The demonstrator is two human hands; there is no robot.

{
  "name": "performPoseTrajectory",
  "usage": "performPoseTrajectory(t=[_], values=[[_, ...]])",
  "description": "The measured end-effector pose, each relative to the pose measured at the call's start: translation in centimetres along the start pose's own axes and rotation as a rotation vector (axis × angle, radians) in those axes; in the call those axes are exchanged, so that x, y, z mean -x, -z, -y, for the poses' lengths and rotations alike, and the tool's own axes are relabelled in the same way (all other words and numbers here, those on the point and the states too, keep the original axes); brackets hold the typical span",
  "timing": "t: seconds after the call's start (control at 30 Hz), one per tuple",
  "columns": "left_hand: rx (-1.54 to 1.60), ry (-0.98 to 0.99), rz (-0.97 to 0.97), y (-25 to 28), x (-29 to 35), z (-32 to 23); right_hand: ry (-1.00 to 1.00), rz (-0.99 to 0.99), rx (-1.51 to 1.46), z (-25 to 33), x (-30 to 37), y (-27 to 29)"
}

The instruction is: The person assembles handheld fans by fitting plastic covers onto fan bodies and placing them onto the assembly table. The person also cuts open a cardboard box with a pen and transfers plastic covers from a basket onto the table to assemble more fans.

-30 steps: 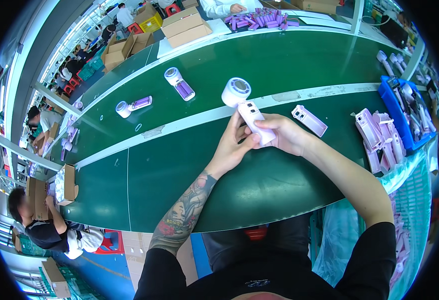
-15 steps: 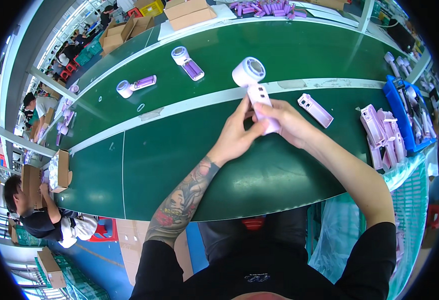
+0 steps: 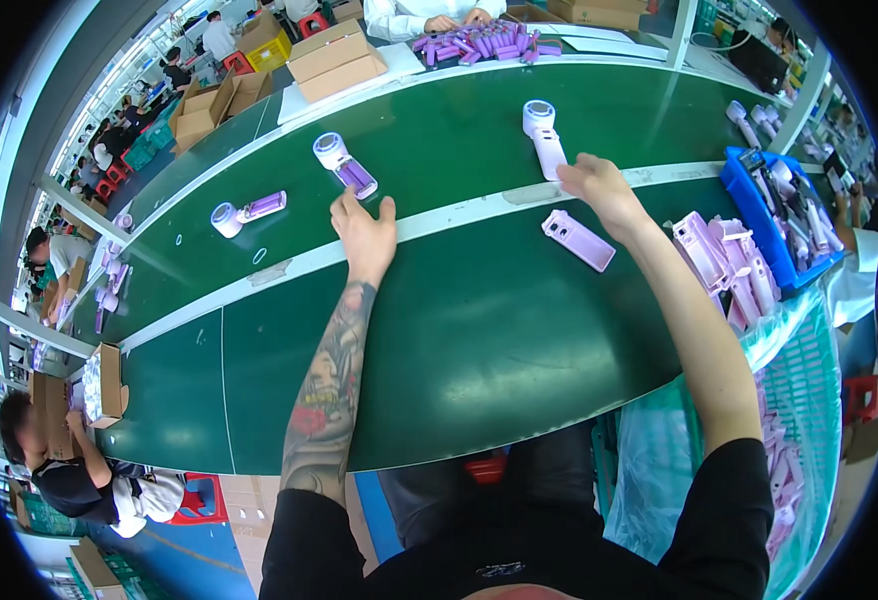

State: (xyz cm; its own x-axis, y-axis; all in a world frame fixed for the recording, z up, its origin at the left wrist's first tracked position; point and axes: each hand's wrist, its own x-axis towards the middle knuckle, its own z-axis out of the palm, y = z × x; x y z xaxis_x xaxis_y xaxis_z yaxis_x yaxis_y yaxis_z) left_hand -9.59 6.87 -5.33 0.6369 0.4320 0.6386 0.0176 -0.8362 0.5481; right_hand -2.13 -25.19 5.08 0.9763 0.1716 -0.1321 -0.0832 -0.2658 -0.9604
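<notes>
My left hand (image 3: 367,232) is open, thumb and fingers apart, just below a lilac handheld fan (image 3: 357,178) whose handle shows a purple inside. My right hand (image 3: 604,192) has its fingers loosely bent and parted at the lower end of another handheld fan (image 3: 548,150). That fan has a closed pale handle and lies beyond the white rail (image 3: 459,212), head pointing away. Whether the right fingertips still touch it is hard to tell. Nearer to me rests a loose lilac handle shell (image 3: 580,240), hollow side up. A third fan (image 3: 262,207) lies farther left.
At the right are a pile of lilac shells (image 3: 724,262), a blue bin (image 3: 764,235) of parts and a plastic-lined green crate (image 3: 804,370). Across the green table (image 3: 459,340), a person sits behind purple cylinders (image 3: 484,42). Cartons (image 3: 334,62) stand nearby; another person works at left.
The fan that both hands held now lies beyond the rail by my right hand. My left hand has moved left toward another fan. The whole view has shifted slightly.
</notes>
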Motion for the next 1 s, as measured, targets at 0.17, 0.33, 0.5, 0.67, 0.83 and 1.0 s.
performPoseTrajectory(t=[0.17,0.33,0.5,0.67,0.83,1.0], values=[[-0.3,0.375,0.095,-2.8,-5.7,0.3,0.408,0.257,1.172,-0.4,2.2,1.8],[-0.412,0.438,0.166,-4.4,-7.6,0.9,0.408,0.403,1.098,-1.8,1.9,0.5],[0.427,0.629,0.387,-4.7,-5.0,-2.1,0.439,0.393,1.038,-1.6,1.5,-0.2],[1.302,0.777,0.517,-1.5,-3.0,-4.5,0.351,0.408,0.572,-3.0,1.2,-1.4],[1.662,0.837,0.549,-0.9,-0.1,-5.2,-0.033,0.473,0.183,-0.6,2.6,-2.2],[1.54,0.912,0.424,0.8,2.1,-8.6,0.055,0.573,0.278,-2.7,2.9,-3.4]])
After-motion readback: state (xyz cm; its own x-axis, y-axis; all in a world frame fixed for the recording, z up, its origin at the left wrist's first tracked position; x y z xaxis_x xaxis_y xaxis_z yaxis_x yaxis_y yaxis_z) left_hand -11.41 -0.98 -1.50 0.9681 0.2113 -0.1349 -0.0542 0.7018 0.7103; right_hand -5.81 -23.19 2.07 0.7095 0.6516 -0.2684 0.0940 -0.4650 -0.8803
